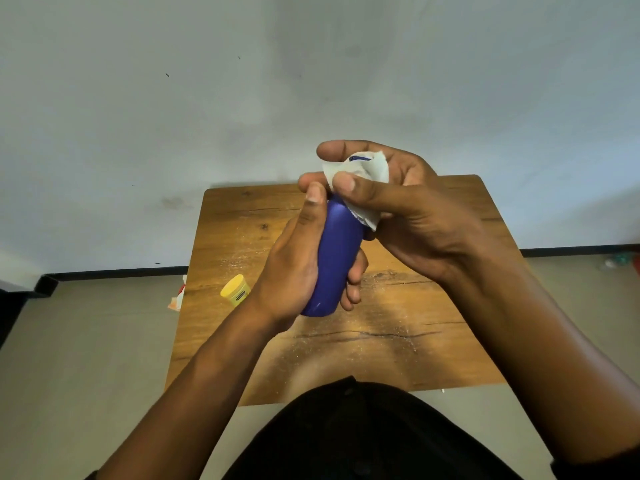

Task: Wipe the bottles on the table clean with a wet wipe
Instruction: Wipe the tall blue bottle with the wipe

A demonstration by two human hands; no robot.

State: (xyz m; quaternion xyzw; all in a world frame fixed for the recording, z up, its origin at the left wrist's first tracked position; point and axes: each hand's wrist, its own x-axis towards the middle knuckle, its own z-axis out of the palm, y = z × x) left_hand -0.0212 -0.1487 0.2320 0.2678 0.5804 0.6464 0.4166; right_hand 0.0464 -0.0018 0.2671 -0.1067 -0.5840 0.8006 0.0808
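My left hand (294, 268) grips the blue bottle (337, 258) around its body, thumb along the near side and fingers curled round the far side, holding it tilted in the air above the table (433, 323). My right hand (412, 216) pinches the wet wipe (363, 174) between thumb and fingers, pressing it over the bottle's top end, so the cap is mostly hidden. A yellow jar (236, 291) lies near the table's left edge, well apart from the bottle. White specks dust the wood. Some crumpled packaging (178, 296) shows just past that edge.
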